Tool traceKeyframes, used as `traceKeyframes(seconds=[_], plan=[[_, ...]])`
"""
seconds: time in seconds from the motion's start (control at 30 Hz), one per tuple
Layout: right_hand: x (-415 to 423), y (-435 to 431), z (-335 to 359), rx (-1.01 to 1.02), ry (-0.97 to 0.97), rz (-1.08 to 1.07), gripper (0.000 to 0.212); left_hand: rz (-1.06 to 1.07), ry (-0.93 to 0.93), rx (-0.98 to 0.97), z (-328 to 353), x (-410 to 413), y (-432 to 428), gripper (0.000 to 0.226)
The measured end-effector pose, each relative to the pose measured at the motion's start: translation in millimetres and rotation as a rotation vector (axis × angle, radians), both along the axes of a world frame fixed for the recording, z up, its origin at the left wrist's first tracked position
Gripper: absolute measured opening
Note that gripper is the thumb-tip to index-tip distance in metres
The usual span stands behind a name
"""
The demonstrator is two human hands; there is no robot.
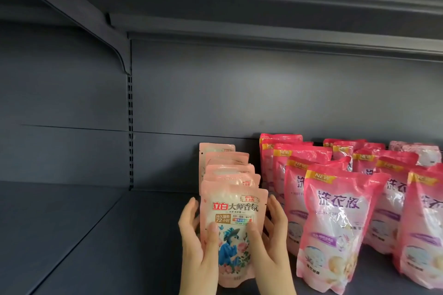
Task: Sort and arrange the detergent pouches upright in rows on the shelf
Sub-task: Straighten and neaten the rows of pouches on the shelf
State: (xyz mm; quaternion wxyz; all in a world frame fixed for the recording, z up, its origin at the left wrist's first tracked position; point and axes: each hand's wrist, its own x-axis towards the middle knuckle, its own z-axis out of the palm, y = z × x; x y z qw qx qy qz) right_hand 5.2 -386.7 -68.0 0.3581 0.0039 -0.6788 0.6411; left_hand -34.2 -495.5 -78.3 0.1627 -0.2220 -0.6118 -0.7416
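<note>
Dark grey shelf (96, 235) is seen across the lower frame, back panel (239, 91) behind. Open room is left at lower left; big pouches (335, 218) are packed at right. Front pouch (233, 223), upright at bottom centre, heads a pale row (227, 163). It is gripped by left hand (199, 244) and right hand (272, 242), thumbs on its face, fingers at its edges.
</note>
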Motion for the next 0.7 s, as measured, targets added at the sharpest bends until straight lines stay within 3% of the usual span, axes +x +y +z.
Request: traceKeyframes(seconds=[0.13, 0.23, 0.3, 0.37, 0.43, 0.47, 0.5, 0.57, 0.6, 0.67, 0.7], plan=[[0, -4, -7, 0.026, 0.007, 0.096, 0.078, 0.044, 0.019, -0.105, -5, 8, -8, 0.065], [-2, -5, -11, 0.056, 0.005, 0.099, 0.083, 0.029, -0.008, -0.183, 0, 11, -12, 0.094], [-4, -5, -13, 0.103, 0.01, 0.025, 0.081, 0.038, -0.025, -0.191, 5, 15, -11, 0.101], [-6, -4, -15, 0.15, 0.034, -0.04, 0.078, 0.009, -0.092, -0.086, 16, 11, 2, 0.091], [-7, -6, -16, 0.157, 0.04, -0.052, 0.081, -0.066, -0.214, 0.247, 32, -1, 18, 0.057], [-8, -7, -16, 0.146, 0.028, -0.039, 0.084, -0.077, -0.257, 0.413, 34, -10, 27, 0.053], [-8, -7, -15, 0.125, 0.022, -0.02, 0.085, -0.097, -0.297, 0.445, 32, -12, 26, 0.055], [-9, -6, -13, 0.085, 0.04, 0.014, 0.085, -0.129, -0.376, 0.313, 23, -7, 18, 0.054], [-9, -6, -11, 0.075, 0.045, 0.025, 0.084, -0.128, -0.344, 0.208, 16, -2, 13, 0.054], [-9, -3, -9, 0.066, 0.034, 0.054, 0.085, -0.062, -0.231, 0.172, 1, -1, 7, 0.062], [-8, -1, -9, 0.064, 0.018, 0.075, 0.088, -0.057, -0.262, 0.151, 0, -4, 9, 0.06]])
